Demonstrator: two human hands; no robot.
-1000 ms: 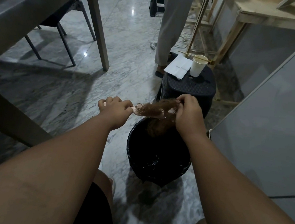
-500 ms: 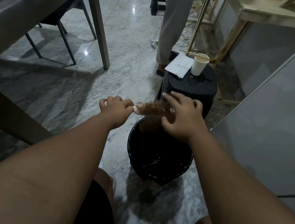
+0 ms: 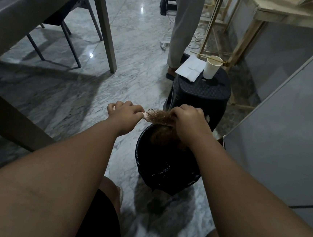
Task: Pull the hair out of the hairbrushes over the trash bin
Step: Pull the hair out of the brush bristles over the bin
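Observation:
My left hand (image 3: pixel 125 113) grips the handle of a pale pink hairbrush (image 3: pixel 149 117), holding it level over the far rim of the black trash bin (image 3: pixel 144 164). Curly brown hair (image 3: pixel 160 116) is tangled in the bristles. My right hand (image 3: pixel 188 124) is closed over the brush head and pinches that hair; the brush's far end is hidden under it. A clump of brown hair (image 3: pixel 162 136) lies inside the bin, which has a black bag as liner.
A black plastic stool (image 3: pixel 201 95) stands just behind the bin, with a paper cup (image 3: pixel 212 67) and a white paper (image 3: pixel 190 68) on it. A person's leg (image 3: pixel 180 31) is beyond. A table leg (image 3: pixel 105 25) is left, a grey cabinet (image 3: pixel 282 140) right.
My right hand, pinching hair one second ago, spread open over the brush half a second ago and has now closed on the hair again. The left hand holds steady.

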